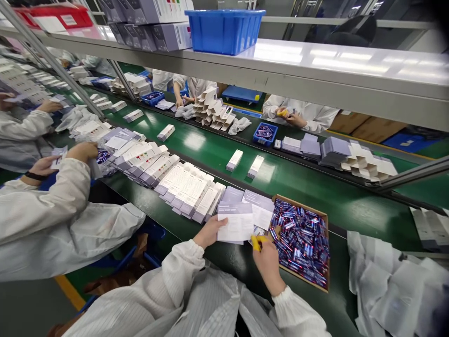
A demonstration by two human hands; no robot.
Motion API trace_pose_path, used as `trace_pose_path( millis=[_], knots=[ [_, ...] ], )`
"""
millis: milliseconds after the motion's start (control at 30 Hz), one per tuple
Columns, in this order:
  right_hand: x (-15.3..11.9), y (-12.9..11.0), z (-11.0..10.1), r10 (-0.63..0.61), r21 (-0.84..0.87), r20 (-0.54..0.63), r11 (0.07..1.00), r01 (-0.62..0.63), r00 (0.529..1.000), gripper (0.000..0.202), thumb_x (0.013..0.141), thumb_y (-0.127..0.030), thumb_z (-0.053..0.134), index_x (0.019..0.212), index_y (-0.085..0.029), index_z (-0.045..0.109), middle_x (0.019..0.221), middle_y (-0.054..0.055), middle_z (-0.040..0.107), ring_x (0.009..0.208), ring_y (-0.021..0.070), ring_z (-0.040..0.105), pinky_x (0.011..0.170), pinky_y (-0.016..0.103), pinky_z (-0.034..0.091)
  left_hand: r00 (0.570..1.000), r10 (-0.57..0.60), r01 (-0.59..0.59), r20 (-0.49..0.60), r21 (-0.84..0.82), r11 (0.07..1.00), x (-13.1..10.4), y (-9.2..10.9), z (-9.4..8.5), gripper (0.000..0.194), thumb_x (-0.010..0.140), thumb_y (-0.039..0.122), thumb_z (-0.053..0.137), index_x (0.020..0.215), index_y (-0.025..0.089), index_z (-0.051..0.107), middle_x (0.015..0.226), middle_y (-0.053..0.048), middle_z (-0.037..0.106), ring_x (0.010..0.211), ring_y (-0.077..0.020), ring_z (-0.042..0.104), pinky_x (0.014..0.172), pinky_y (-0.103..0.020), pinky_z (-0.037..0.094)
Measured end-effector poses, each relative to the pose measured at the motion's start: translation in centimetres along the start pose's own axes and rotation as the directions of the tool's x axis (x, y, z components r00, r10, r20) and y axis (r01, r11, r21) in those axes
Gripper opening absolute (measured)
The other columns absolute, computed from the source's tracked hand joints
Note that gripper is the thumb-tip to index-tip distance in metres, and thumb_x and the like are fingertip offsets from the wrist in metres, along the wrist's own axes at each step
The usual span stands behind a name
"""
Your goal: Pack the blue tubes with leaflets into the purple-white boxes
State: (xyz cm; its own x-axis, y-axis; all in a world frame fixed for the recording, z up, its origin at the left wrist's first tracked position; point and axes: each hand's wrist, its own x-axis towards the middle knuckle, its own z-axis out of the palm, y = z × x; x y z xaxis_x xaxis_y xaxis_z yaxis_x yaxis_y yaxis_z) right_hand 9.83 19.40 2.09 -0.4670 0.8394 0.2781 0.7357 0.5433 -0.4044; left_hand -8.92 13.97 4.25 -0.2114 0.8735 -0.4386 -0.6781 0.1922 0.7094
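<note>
My left hand (209,231) holds the left edge of a white printed leaflet (235,223) lying on a small stack of leaflets (257,202) on the green belt. My right hand (267,256), with yellow finger cots on its fingertips, pinches something small at the leaflet's right corner; what it holds is too small to tell. Just right of that hand sits a shallow cardboard tray (317,283) filled with several small blue and red wrapped pieces (300,238).
A row of flat white and grey cartons (189,187) runs left along the green conveyor (308,187). A neighbouring person's hands (82,150) work at my left; others sit opposite. White bags (393,281) lie at right. Blue bins (224,29) stand on the shelf above.
</note>
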Motion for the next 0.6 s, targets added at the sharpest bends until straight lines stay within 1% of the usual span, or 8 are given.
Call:
trace_pose_path(
  millis=[100, 167, 267, 333, 400, 533, 600],
  knots=[
    [0.0, 1.0, 2.0, -0.053, -0.234, 0.134, 0.969, 0.083, 0.99, 0.022, 0.072, -0.018, 0.048, 0.088, -0.014, 0.062, 0.098, 0.014, 0.057, 0.089, 0.0284, 0.049, 0.07, 0.038, 0.038, 0.999, -0.016, 0.015, 0.039, 0.024, 1.0, -0.6, 0.7, -0.7, 0.044, 0.059, 0.033, 0.072, 0.095, 0.012, 0.056, 0.091, -0.012, 0.066, 0.086, -0.0251, 0.061, 0.079, -0.039, 0.045],
    [0.0, 1.2, 3.1, -0.051, -0.318, 0.21, 0.941, 0.117, 0.976, 0.022, 0.071, -0.013, 0.046, 0.085, -0.012, 0.064, 0.099, 0.016, 0.056, 0.09, 0.0299, 0.047, 0.073, 0.04, 0.035, 0.999, -0.002, 0.0, 0.048, 0.032, 0.999, -0.9, 1.2, -1.0, 0.045, 0.062, 0.033, 0.07, 0.099, 0.014, 0.055, 0.093, -0.011, 0.065, 0.087, -0.0245, 0.061, 0.08, -0.038, 0.045],
    [-0.1, 1.5, 3.9, -0.078, -0.315, 0.28, 0.934, 0.168, 0.957, 0.026, 0.073, -0.006, 0.04, 0.077, -0.012, 0.066, 0.089, 0.015, 0.058, 0.087, 0.0277, 0.048, 0.079, 0.042, 0.031, 1.0, -0.008, 0.007, 0.012, 0.064, 0.998, -1.2, 1.7, -1.1, 0.04, 0.069, 0.039, 0.063, 0.1, 0.015, 0.054, 0.095, -0.011, 0.065, 0.088, -0.0232, 0.06, 0.079, -0.036, 0.045],
    [-0.3, 1.7, 4.1, -0.098, -0.291, 0.285, 0.939, 0.183, 0.953, 0.028, 0.073, -0.005, 0.039, 0.074, -0.012, 0.066, 0.086, 0.014, 0.058, 0.086, 0.0264, 0.048, 0.083, 0.041, 0.028, 0.999, -0.039, 0.042, -0.036, 0.106, 0.993, -1.2, 1.8, -1.2, 0.037, 0.071, 0.041, 0.059, 0.096, 0.015, 0.054, 0.092, -0.011, 0.065, 0.086, -0.0229, 0.061, 0.077, -0.035, 0.046],
    [-0.6, 2.1, 4.3, -0.105, -0.27, 0.285, 0.945, 0.185, 0.953, 0.027, 0.072, -0.004, 0.041, 0.07, -0.012, 0.066, 0.084, 0.013, 0.059, 0.086, 0.0251, 0.049, 0.086, 0.04, 0.026, 0.995, -0.059, 0.069, -0.074, 0.142, 0.987, -1.1, 1.6, -1.4, 0.034, 0.071, 0.041, 0.059, 0.092, 0.014, 0.055, 0.087, -0.01, 0.066, 0.082, -0.0226, 0.062, 0.074, -0.034, 0.046],
    [-0.8, 2.8, 4.7, -0.079, -0.226, 0.256, 0.964, 0.14, 0.963, 0.027, 0.067, 0.0, 0.041, 0.066, -0.015, 0.065, 0.079, 0.008, 0.061, 0.081, 0.0202, 0.052, 0.088, 0.039, 0.023, 0.991, -0.086, 0.104, -0.104, 0.191, 0.976, -1.0, 0.8, -2.0, 0.034, 0.067, 0.041, 0.063, 0.083, 0.012, 0.057, 0.073, -0.009, 0.066, 0.07, -0.0219, 0.062, 0.067, -0.034, 0.046],
    [-0.6, 3.2, 4.4, -0.047, -0.212, 0.235, 0.972, 0.099, 0.971, 0.027, 0.066, -0.001, 0.042, 0.068, -0.017, 0.064, 0.079, 0.005, 0.063, 0.079, 0.0189, 0.053, 0.088, 0.04, 0.022, 0.99, -0.086, 0.109, -0.114, 0.214, 0.971, -0.9, 0.3, -2.1, 0.037, 0.065, 0.043, 0.064, 0.081, 0.011, 0.058, 0.068, -0.008, 0.065, 0.065, -0.0211, 0.062, 0.064, -0.033, 0.045]
  ],
)
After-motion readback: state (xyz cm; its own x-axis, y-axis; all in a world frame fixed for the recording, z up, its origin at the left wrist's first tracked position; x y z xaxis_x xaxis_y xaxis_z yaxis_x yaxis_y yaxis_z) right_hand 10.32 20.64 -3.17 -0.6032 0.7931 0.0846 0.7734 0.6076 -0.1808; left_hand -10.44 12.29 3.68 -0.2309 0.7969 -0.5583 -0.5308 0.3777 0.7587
